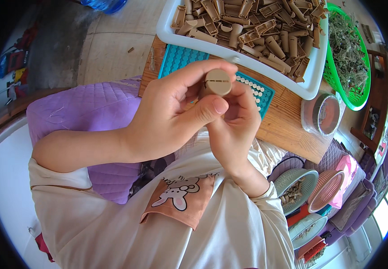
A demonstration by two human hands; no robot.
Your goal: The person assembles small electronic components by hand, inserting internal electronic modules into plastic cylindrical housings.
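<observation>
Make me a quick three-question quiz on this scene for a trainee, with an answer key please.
1. True or false: the white tub of brown parts sits left of the green basket in the picture.
2. Fill in: the thumb just below the tan cylinder belongs to the person's ____ hand.
3. Which holds small white pieces? A, the pink basket; B, the teal tray; C, the green basket.

Key: 1 true; 2 left; 3 B.

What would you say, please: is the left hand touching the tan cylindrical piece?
Touching. The head view shows the left hand holding the tan cylindrical piece between thumb and index finger.
</observation>
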